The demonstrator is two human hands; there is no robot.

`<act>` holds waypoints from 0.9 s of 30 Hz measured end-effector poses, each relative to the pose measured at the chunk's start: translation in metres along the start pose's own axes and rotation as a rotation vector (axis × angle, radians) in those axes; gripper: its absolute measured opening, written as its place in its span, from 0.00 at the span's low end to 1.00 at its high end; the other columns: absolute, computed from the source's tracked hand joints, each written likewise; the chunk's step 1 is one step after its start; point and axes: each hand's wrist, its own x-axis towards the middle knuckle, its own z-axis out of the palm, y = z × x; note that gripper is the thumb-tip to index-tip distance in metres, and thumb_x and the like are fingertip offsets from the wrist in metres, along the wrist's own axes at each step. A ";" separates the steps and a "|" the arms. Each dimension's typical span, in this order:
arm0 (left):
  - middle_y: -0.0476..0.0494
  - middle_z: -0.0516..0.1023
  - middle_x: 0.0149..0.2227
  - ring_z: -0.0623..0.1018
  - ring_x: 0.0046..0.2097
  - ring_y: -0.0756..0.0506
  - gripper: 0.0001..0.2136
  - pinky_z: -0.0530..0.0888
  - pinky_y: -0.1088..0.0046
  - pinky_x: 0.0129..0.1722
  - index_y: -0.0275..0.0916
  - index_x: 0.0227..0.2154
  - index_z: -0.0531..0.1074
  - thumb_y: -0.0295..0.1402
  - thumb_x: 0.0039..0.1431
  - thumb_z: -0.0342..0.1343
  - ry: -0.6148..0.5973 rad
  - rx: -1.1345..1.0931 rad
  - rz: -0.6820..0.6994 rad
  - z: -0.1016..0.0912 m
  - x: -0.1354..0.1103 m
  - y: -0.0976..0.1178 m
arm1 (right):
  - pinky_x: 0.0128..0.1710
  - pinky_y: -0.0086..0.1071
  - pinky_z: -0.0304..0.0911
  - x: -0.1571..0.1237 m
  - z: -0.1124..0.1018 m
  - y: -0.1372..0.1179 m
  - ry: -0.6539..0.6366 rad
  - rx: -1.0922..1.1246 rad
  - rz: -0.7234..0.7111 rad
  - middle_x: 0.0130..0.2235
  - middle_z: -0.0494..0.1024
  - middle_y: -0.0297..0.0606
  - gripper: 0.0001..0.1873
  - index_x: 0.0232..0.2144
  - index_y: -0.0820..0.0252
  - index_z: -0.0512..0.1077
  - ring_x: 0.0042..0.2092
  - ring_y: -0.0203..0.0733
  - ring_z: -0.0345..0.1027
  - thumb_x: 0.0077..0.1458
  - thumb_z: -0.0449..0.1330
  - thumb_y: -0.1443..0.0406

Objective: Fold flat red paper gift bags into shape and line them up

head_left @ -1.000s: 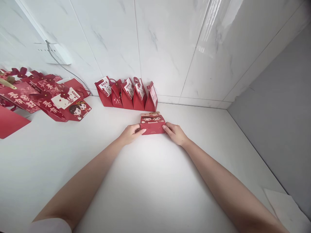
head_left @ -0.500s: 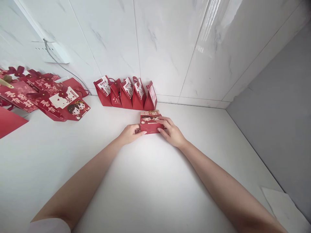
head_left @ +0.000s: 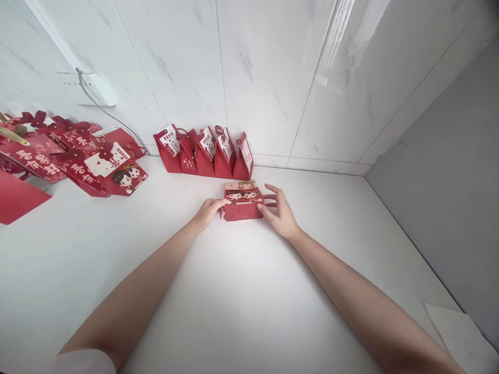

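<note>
A small red gift box (head_left: 245, 203) with two cartoon faces on its sloping front sits on the white tabletop, its base panel facing me. My left hand (head_left: 209, 213) grips its left end, thumb on the near edge and fingers curled at the side, partly hidden. At the right end, my right hand (head_left: 281, 212) has its thumb against the lower front corner. Its middle fingers reach to the box's side, while the index finger is raised off it. Behind the box stands a row of several red gift boxes (head_left: 206, 156) with ribbon loops.
More red gift boxes (head_left: 83, 174) with bows crowd together at the left, against the marble-patterned wall (head_left: 265, 78). A grey cable (head_left: 103, 110) runs down from a wall socket (head_left: 97, 89). A white sheet (head_left: 460, 330) lies at the table's lower right, near a grey surface (head_left: 448, 171).
The box now sits slightly closer to me. My right fingers have come off its front face to its right side, index lifted. My left thumb has moved up along the left end.
</note>
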 end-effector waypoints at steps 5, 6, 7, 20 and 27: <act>0.44 0.77 0.27 0.75 0.35 0.45 0.20 0.70 0.69 0.39 0.36 0.22 0.72 0.48 0.57 0.51 0.006 -0.040 0.042 0.000 -0.003 0.000 | 0.51 0.45 0.66 0.000 -0.002 -0.002 -0.044 -0.110 -0.038 0.46 0.74 0.43 0.13 0.39 0.54 0.66 0.49 0.50 0.69 0.63 0.55 0.52; 0.44 0.79 0.33 0.76 0.38 0.44 0.18 0.71 0.69 0.41 0.36 0.28 0.73 0.47 0.58 0.52 0.014 -0.050 0.067 0.001 -0.004 0.000 | 0.52 0.46 0.66 -0.001 -0.002 -0.005 -0.034 -0.117 -0.089 0.48 0.73 0.44 0.12 0.41 0.54 0.66 0.50 0.50 0.69 0.63 0.55 0.54; 0.43 0.80 0.38 0.77 0.42 0.44 0.17 0.72 0.68 0.43 0.36 0.35 0.73 0.47 0.58 0.53 0.021 -0.063 0.095 0.001 -0.005 -0.001 | 0.52 0.46 0.65 -0.002 -0.002 -0.008 -0.008 -0.127 -0.145 0.51 0.72 0.45 0.12 0.44 0.53 0.64 0.52 0.51 0.68 0.63 0.56 0.55; 0.35 0.63 0.64 0.61 0.65 0.30 0.42 0.54 0.48 0.65 0.43 0.67 0.52 0.50 0.53 0.61 -0.007 0.233 0.256 0.009 -0.005 -0.013 | 0.65 0.48 0.57 -0.008 0.007 -0.021 -0.362 -0.350 -0.485 0.65 0.64 0.33 0.20 0.59 0.44 0.66 0.66 0.47 0.55 0.69 0.47 0.66; 0.35 0.66 0.61 0.68 0.60 0.33 0.33 0.66 0.54 0.59 0.41 0.64 0.60 0.50 0.59 0.55 -0.099 0.050 0.291 0.013 -0.007 -0.005 | 0.66 0.62 0.47 -0.010 0.009 -0.012 -0.184 -0.034 -0.067 0.72 0.38 0.46 0.57 0.70 0.48 0.29 0.71 0.58 0.37 0.55 0.65 0.49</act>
